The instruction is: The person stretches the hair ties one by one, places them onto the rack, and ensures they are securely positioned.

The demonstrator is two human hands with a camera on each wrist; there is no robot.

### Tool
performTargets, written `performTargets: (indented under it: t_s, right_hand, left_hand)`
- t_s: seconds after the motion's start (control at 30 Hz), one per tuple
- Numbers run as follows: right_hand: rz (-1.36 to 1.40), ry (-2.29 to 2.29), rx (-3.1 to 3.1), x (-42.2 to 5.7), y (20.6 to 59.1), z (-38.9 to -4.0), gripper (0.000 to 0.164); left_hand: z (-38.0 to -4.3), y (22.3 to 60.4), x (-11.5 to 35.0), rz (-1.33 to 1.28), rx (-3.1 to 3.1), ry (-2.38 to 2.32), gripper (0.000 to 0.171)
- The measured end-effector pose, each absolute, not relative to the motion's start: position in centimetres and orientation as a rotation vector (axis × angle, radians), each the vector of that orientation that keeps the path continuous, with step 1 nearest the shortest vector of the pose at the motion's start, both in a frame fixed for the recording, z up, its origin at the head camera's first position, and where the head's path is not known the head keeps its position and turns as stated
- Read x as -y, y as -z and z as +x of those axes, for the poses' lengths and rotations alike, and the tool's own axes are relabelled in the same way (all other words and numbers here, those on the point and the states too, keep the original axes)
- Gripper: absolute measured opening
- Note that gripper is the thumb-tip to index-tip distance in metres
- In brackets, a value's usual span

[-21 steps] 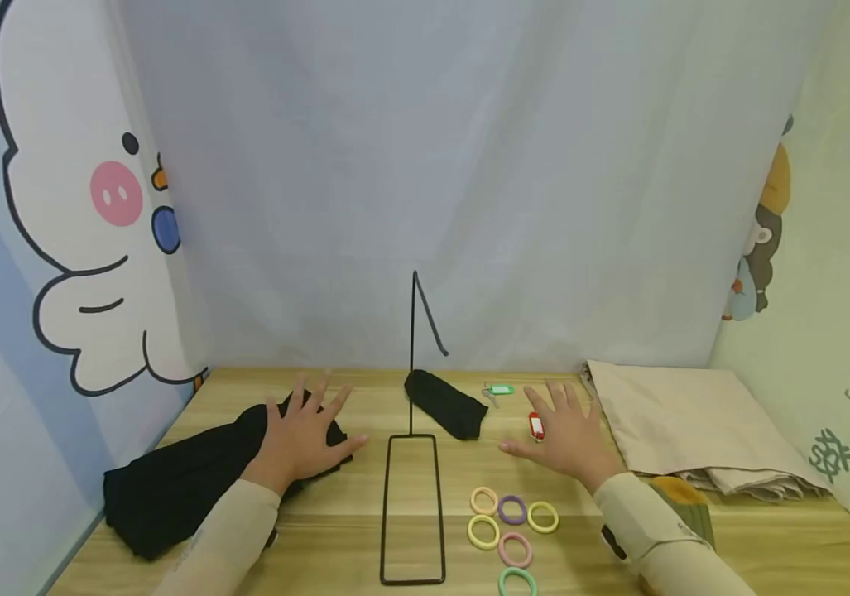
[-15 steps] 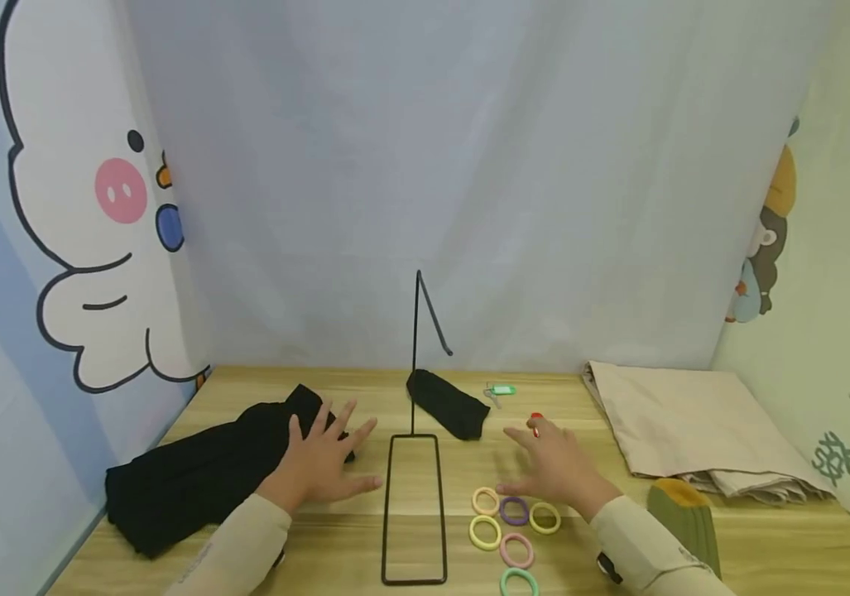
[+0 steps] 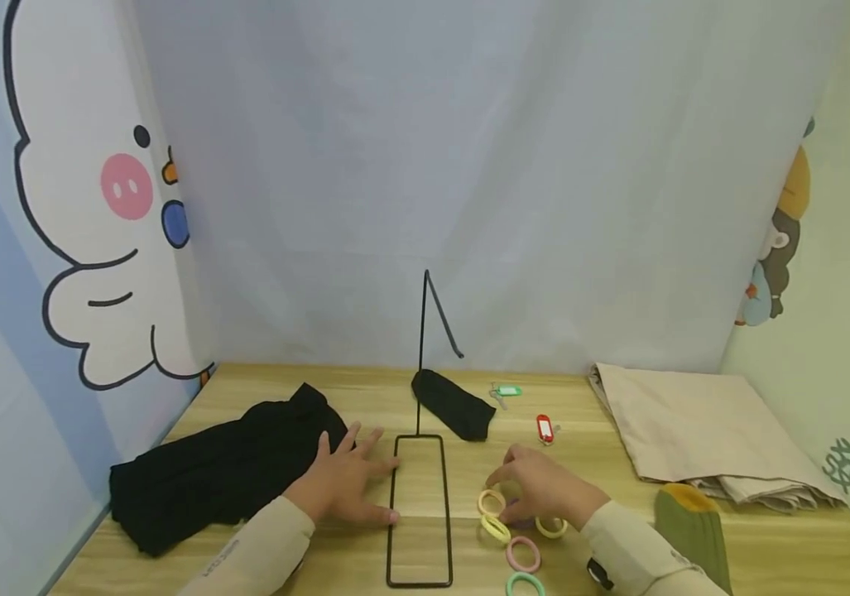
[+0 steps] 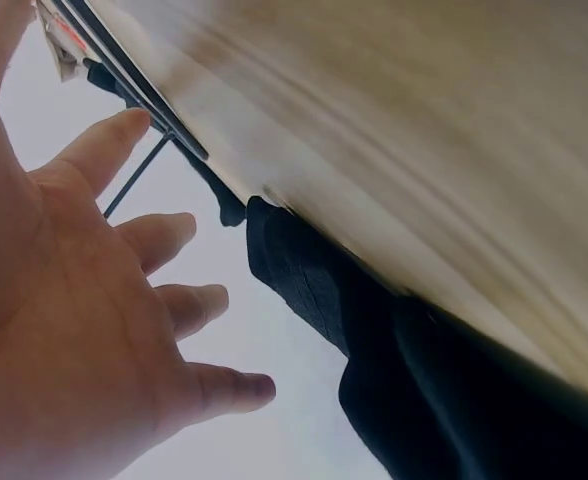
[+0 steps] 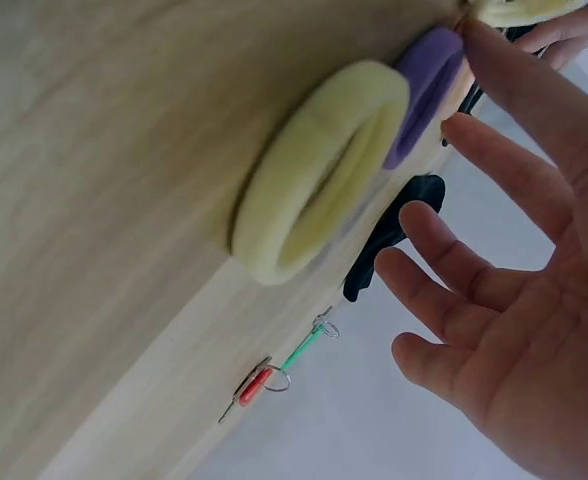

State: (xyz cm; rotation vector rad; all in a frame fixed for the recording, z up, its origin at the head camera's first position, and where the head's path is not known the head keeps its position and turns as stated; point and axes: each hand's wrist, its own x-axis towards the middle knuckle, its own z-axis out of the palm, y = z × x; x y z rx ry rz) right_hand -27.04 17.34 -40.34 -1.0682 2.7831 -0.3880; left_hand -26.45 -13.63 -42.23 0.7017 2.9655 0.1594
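A pale yellow hair tie (image 3: 496,530) stands tilted at the thumb of my right hand (image 3: 544,490); the thumb tip meets its edge while the other fingers arch loosely above the table. Around that hand lie an orange hair tie (image 3: 492,502), a second yellow one (image 5: 319,175), a purple one (image 5: 429,90) partly hidden in the head view, a pink one (image 3: 523,554) and a green one (image 3: 525,584). My left hand (image 3: 346,480) has its fingers spread, with thumb and index tips right at the left side of the black wire stand (image 3: 449,513).
Black cloth (image 3: 223,463) lies left of my left hand. A black sock (image 3: 458,406) is behind the stand's upright hook (image 3: 423,348). Keys with a green tag (image 3: 509,391) and a red tag (image 3: 545,428) lie farther back. Folded beige fabric (image 3: 693,422) and a green sock (image 3: 693,530) are at right.
My right hand has come down and nearer to the hair ties, and the pale yellow one has tipped up from flat. My left hand has moved right and nearer, to the stand.
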Motion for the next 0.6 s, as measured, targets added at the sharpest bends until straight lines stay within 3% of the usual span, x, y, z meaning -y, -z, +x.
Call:
performTargets:
  t_s: [0.6]
  right_hand:
    - [-1.156,0.493,-2.778,-17.32,40.96,-26.88,0.021]
  left_hand:
    - [-26.57,41.86,13.19,0.859,-2.895,-0.143,0.087]
